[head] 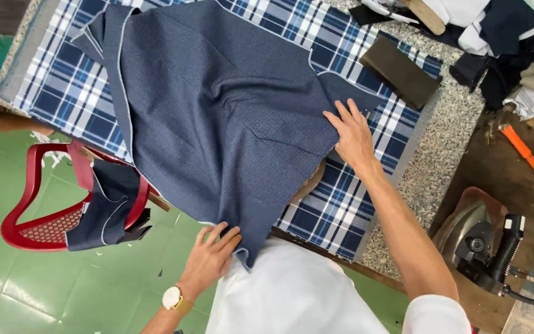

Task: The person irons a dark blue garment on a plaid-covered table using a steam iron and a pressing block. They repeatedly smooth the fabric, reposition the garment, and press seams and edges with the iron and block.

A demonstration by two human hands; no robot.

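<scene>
Your right hand [352, 137] lies flat on the cloth's [230, 117] far-right edge, your left hand [210, 255] (watch on wrist) pinches the near hem, so the cloth's long axis runs away from you.

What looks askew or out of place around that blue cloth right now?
The blue cloth lies rumpled, its lower edge overhanging the table where the left hand holds it; the right hand presses its right side. Fabric scraps litter the green floor.
</scene>
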